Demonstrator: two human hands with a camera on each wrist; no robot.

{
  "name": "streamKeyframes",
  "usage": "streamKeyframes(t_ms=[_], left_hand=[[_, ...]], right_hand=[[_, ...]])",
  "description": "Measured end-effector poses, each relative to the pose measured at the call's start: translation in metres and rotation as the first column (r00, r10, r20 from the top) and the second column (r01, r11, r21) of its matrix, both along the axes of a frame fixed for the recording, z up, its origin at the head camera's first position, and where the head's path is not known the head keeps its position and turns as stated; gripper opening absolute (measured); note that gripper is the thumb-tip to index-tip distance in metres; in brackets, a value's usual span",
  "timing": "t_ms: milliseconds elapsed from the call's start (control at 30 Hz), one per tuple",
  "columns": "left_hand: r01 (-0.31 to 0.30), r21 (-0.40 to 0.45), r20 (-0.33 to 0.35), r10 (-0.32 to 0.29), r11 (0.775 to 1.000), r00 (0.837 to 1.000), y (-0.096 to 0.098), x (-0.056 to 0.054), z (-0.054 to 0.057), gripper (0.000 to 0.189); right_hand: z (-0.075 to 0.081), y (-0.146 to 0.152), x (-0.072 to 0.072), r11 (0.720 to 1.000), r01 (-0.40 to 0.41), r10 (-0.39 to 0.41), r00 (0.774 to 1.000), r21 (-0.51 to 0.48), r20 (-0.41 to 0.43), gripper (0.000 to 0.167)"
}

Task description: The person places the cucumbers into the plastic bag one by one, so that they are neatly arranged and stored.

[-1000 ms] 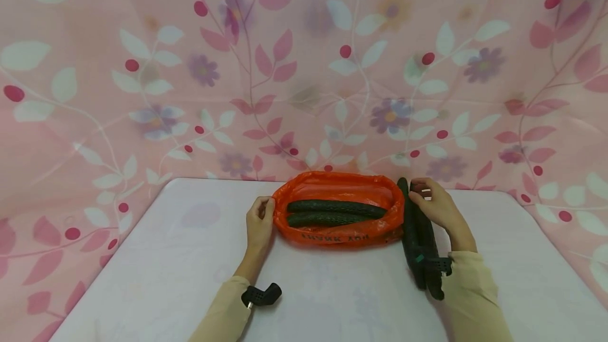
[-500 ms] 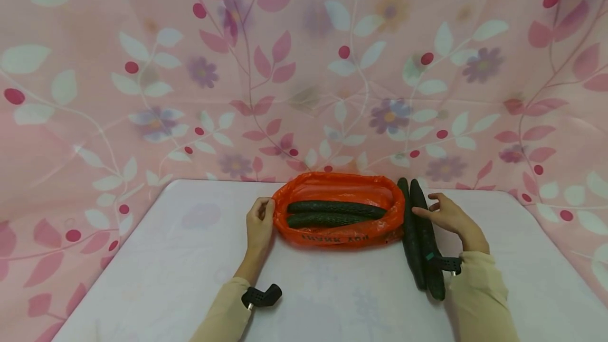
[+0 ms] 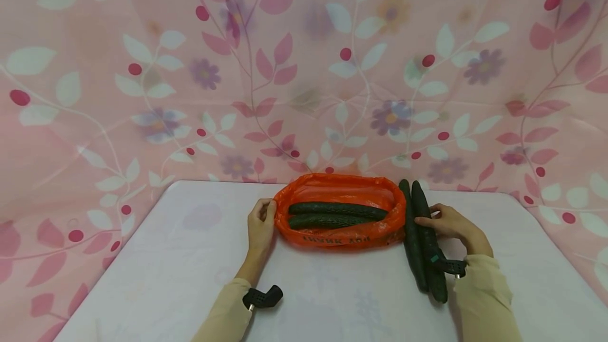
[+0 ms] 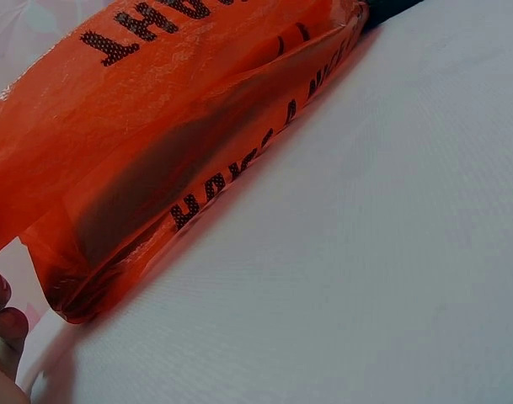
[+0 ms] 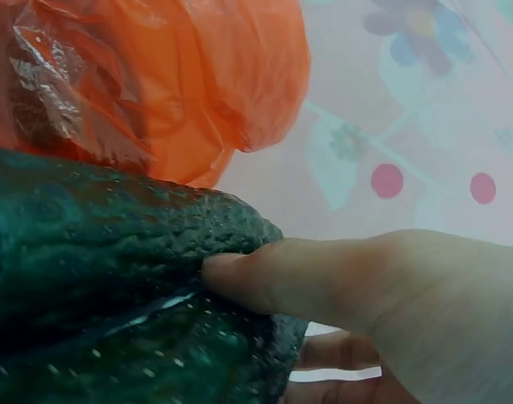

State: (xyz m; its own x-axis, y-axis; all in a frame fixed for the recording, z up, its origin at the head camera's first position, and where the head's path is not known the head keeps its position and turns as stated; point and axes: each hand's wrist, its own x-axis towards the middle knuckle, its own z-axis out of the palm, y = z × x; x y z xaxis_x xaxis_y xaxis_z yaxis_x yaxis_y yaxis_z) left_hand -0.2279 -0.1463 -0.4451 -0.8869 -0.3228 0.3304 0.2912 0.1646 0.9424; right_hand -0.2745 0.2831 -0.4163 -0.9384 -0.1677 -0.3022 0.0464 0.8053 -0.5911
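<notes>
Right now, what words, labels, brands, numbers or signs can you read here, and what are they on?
"THANK YOU": front of the orange bag, letters distorted.
"HA... A NICE": lower on that bag, left wrist view; its remaining letters too creased to read.
No brand or number is readable.

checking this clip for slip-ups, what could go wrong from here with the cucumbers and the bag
The right hand grips the outer cucumber right beside the inner one, so lifting might nudge or roll that neighbour.
The left hand pinches the thin bag at one end only, so the opposite rim could cave in if bumped.
</notes>
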Motion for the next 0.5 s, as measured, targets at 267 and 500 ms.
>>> streamKeyframes(t_ms=[267,500], left_hand=[[-0.004,-0.008,-0.004,0.004,1.0,1.0,-0.0005,-0.0005,-0.0009,0.02],[0.002,0.001,-0.005,-0.002,1.0,1.0,-0.0005,-0.0009,-0.0021,0.02]], right_hand=[[0.0005,-0.0032,-0.0005,0.998,0.013,-0.013,1.0,-0.068,0.001,0.064],[-0.0023,-0.0048,-0.0007,0.996,0.029,-0.029,1.0,-0.083,-0.007,0.064]])
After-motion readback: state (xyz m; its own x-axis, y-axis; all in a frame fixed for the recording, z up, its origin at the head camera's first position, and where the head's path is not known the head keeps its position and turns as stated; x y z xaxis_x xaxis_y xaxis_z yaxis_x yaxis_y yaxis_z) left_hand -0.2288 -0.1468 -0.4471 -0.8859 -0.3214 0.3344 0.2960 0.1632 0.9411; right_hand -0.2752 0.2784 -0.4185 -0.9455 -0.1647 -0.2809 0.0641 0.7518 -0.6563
